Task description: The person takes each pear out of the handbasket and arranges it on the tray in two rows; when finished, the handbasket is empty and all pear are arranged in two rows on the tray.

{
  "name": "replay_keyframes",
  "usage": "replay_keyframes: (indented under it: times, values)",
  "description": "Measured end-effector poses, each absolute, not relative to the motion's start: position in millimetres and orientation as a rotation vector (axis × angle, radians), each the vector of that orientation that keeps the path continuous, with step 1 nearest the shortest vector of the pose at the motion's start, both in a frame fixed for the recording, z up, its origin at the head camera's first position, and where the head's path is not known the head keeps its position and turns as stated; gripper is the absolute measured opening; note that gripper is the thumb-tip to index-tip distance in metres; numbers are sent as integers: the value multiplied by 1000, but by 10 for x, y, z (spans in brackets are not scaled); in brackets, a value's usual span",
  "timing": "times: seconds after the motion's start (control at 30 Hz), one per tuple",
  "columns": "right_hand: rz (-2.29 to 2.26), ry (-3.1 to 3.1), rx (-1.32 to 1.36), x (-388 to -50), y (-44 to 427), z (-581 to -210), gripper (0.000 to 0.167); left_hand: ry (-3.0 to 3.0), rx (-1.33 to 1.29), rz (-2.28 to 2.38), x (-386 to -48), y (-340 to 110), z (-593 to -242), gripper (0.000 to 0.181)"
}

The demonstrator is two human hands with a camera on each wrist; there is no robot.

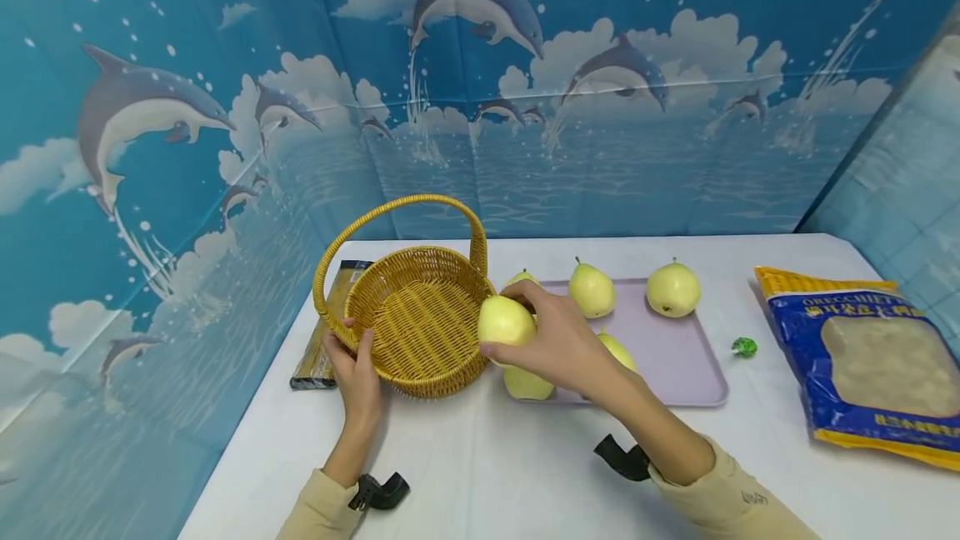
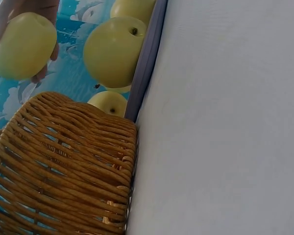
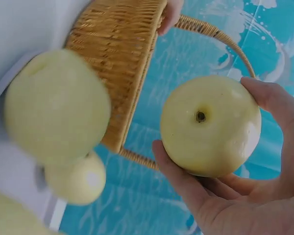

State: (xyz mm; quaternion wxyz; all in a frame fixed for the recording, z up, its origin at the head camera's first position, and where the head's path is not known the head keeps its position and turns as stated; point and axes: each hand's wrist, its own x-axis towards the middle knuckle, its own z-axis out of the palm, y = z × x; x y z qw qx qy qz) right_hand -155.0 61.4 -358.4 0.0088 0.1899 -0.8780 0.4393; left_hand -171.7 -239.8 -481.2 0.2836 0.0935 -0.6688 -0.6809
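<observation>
A yellow-green pear (image 1: 506, 322) is in my right hand (image 1: 562, 340), gripped between thumb and fingers above the tray's left side, close to the basket's right rim. In the right wrist view the held pear (image 3: 210, 127) shows its dark-centred end toward the camera. My left hand (image 1: 356, 380) holds the left rim of a round wicker basket (image 1: 427, 323), thumb over the edge. Nothing lies in the basket, and its arched handle stands up. Several more pears sit on a pale purple tray (image 1: 675, 365), one of them a pear (image 1: 528, 384) below the held one.
A flat dark-and-tan package (image 1: 315, 365) lies partly behind the basket at left. Right of the tray are a small green object (image 1: 744, 347) and a large blue-and-yellow bag (image 1: 870, 357) labelled orecchiette. A dolphin-print curtain (image 1: 480, 107) hangs behind the white table (image 1: 465, 473).
</observation>
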Motion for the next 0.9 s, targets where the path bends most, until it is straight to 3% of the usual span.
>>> replay_keyframes:
  times: [0.47,0.9]
  values:
    - [1266,-2737,276,-1361,1626,-3749,76,-1839,266,-1798,-1703,-2419,-4792,34]
    - [981,-2846,20,-1260,2332,-4141,79,-1819,271,-1815,-1679,-2407,-4778,36]
